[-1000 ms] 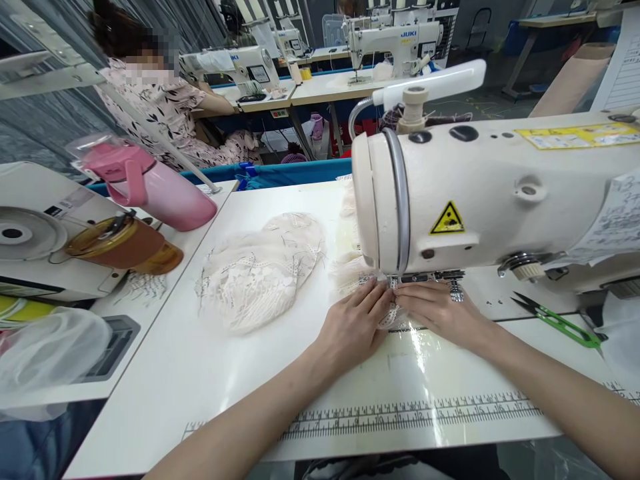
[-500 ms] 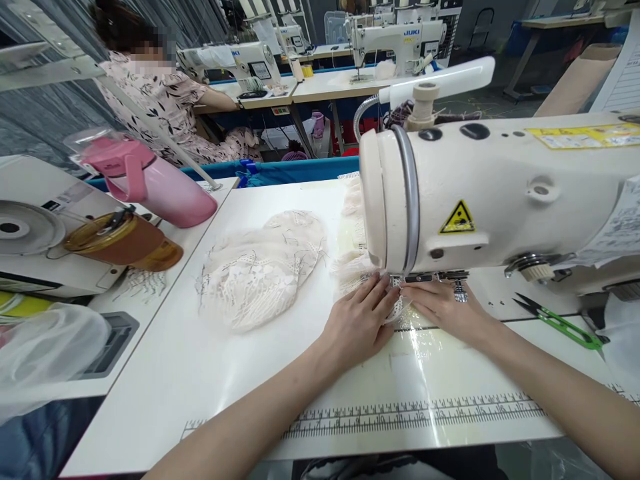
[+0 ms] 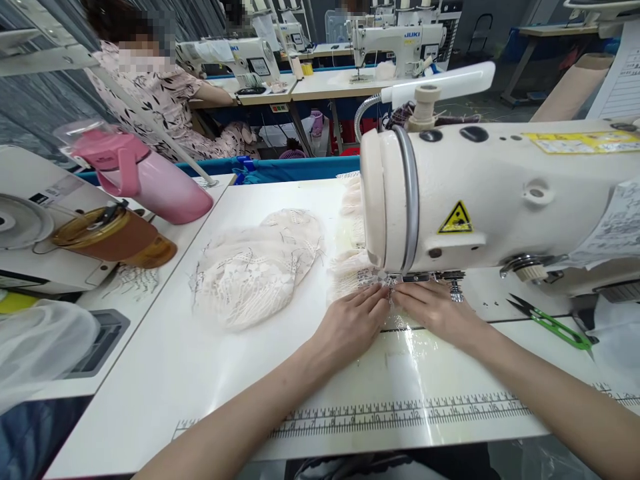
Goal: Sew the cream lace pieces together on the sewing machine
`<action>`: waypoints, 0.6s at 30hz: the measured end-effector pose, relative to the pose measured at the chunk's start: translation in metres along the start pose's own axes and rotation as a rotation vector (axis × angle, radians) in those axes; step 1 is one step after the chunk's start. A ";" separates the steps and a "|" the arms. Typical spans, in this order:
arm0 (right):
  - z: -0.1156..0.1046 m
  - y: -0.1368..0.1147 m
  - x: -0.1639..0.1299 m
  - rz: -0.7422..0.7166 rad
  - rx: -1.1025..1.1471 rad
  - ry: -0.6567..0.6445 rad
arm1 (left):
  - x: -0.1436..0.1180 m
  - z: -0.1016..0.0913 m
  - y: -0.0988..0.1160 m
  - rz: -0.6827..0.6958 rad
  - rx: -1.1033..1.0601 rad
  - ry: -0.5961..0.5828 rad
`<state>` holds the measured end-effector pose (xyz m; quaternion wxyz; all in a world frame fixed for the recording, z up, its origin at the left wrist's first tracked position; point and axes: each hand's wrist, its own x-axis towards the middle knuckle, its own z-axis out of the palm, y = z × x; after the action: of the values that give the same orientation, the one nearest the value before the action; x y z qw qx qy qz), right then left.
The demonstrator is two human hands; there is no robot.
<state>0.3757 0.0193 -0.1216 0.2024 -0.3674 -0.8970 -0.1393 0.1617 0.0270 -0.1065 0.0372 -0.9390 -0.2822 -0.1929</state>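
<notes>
Bright, glare on table (image 3: 415, 360) (edges warped).

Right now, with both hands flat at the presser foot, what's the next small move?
Probably ease the lace strip forward under the needle: the left hand and right hand press it flat from either side, fingertips nearly meeting just before the presser foot.
</notes>
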 end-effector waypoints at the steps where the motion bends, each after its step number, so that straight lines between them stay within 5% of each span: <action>1: 0.001 -0.002 0.001 -0.003 0.021 -0.010 | 0.000 0.000 -0.001 -0.009 -0.007 -0.003; 18: 0.004 -0.011 0.006 -0.024 0.126 0.102 | -0.002 0.000 -0.007 -0.076 -0.050 -0.033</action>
<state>0.3633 0.0169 -0.1235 0.2688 -0.3354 -0.8969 -0.1036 0.1563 0.0313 -0.1074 0.0015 -0.9314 -0.3132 -0.1855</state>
